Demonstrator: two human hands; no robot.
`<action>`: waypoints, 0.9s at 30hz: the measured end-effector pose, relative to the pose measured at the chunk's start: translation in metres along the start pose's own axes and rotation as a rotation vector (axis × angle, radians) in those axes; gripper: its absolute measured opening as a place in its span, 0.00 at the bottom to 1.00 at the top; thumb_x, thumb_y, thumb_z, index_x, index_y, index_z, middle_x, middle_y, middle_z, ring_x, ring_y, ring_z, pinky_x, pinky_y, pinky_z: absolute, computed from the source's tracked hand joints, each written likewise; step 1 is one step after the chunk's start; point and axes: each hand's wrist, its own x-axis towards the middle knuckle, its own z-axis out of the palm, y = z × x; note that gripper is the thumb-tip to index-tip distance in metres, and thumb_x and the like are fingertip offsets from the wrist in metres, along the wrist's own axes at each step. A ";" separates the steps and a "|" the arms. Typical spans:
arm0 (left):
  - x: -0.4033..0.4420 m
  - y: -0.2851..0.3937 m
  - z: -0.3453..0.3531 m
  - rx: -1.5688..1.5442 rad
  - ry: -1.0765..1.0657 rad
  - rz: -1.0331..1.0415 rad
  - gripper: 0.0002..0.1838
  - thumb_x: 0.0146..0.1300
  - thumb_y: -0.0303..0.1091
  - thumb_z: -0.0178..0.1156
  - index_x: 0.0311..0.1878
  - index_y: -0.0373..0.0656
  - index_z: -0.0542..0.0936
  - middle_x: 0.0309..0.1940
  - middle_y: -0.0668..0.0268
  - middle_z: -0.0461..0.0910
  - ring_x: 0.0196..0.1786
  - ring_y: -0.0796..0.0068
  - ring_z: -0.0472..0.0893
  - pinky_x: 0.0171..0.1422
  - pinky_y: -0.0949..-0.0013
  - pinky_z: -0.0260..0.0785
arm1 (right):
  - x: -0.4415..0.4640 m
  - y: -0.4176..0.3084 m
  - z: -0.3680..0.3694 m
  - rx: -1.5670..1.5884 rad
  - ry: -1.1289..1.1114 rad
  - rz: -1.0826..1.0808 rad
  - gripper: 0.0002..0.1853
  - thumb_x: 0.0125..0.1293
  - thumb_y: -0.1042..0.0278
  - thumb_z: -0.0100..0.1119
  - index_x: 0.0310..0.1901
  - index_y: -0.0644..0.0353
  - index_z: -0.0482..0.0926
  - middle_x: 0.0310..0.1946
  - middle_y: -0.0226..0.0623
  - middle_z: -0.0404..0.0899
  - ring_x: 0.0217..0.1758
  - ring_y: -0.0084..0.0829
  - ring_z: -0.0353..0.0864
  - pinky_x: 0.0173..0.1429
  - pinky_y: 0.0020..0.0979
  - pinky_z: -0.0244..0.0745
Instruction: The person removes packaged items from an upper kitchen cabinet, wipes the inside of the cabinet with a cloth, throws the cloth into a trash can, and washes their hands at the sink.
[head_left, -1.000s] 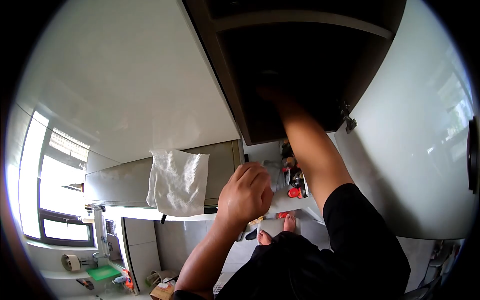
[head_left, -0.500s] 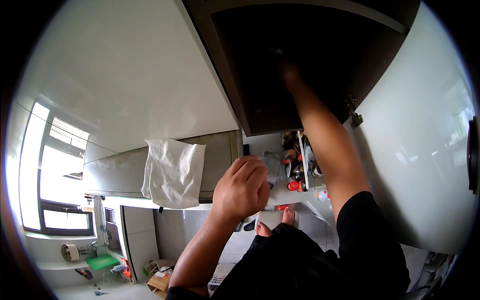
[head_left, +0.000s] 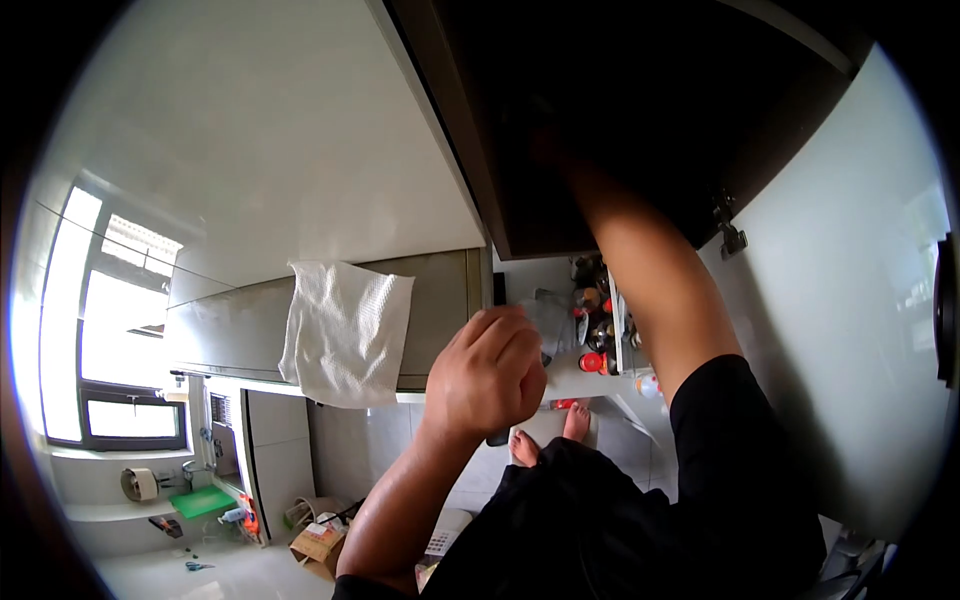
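My right arm reaches up into a dark open cabinet [head_left: 478, 150]; my right hand [head_left: 548, 135] is lost in the shadow, so its fingers and anything it holds cannot be made out. My left hand [head_left: 487, 370] is raised in front of my body with its fingers curled closed, and whatever may be inside them is hidden. Left of it, a white textured cloth [head_left: 347, 335] hangs over the edge of a grey range hood [head_left: 440, 290]. On the right the cabinet's glossy white door [head_left: 850, 300] stands open on its hinge.
Bottles and red-capped jars [head_left: 592, 362] stand on the counter below my right arm. At lower left are a window [head_left: 130, 330], a green board [head_left: 201, 501], scissors [head_left: 199, 566] and a cardboard box [head_left: 318, 542]. My feet [head_left: 576, 421] are on a light stool or step.
The view has shifted, so the cabinet opening sits higher and the hood lies further up. My right arm moved inside the cabinet and its hand is darker now. My left hand stays closed.
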 end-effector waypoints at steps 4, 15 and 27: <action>0.000 0.002 0.000 0.025 0.018 0.014 0.05 0.51 0.21 0.61 0.33 0.38 0.81 0.36 0.57 0.84 0.47 0.54 0.85 0.52 0.58 0.80 | -0.032 -0.016 -0.043 0.108 -0.115 -0.043 0.21 0.77 0.58 0.41 0.62 0.54 0.78 0.59 0.48 0.80 0.65 0.46 0.78 0.72 0.45 0.69; -0.006 0.006 0.002 0.048 0.016 0.014 0.04 0.54 0.21 0.61 0.33 0.37 0.81 0.37 0.58 0.85 0.49 0.54 0.85 0.54 0.58 0.79 | -0.147 -0.061 -0.085 0.304 -0.216 -0.046 0.21 0.77 0.51 0.47 0.58 0.52 0.83 0.61 0.44 0.80 0.64 0.48 0.78 0.70 0.42 0.71; -0.008 0.003 0.002 0.040 0.029 0.008 0.04 0.54 0.21 0.60 0.33 0.38 0.81 0.37 0.59 0.84 0.50 0.55 0.85 0.54 0.58 0.79 | -0.124 0.005 -0.121 1.388 0.365 0.762 0.13 0.72 0.62 0.52 0.47 0.57 0.84 0.38 0.33 0.82 0.41 0.29 0.80 0.46 0.33 0.74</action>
